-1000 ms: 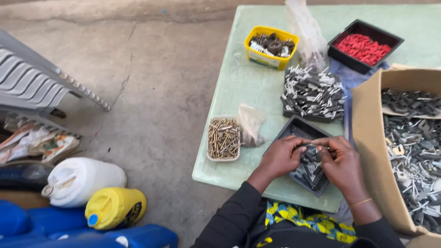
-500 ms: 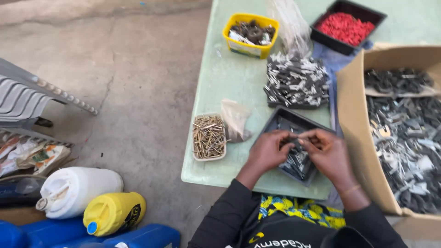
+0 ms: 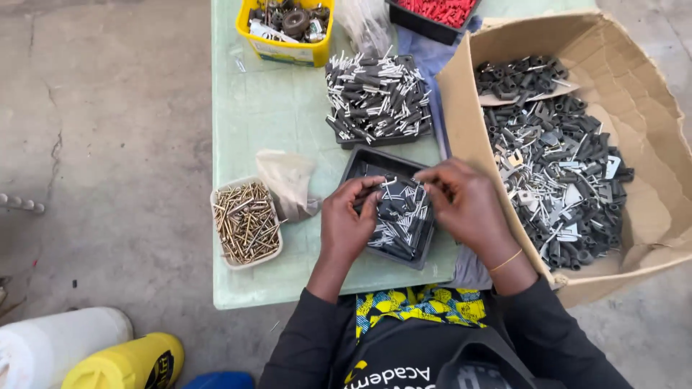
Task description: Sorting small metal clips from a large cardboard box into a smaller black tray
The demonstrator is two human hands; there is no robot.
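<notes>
Both hands met over the black tray (image 3: 360,164) near the front edge of the pale green worktop (image 3: 267,122): the left hand (image 3: 347,220) pinched a small dark piece with a metal pin, and the right hand (image 3: 461,202) closed its fingertips on the same piece from the other side. That tray held more such pieces. A slipped grip seemed the likeliest fault, letting the piece drop among the others or roll off the worktop's near edge.

1. We see a pale green worktop (image 3: 252,122) carrying a black tray (image 3: 404,248) under both grips.
2. Left of them lies a screw tub (image 3: 245,223); beyond, a yellow tub (image 3: 285,50).
3. Right sits a cardboard box (image 3: 641,108).
</notes>
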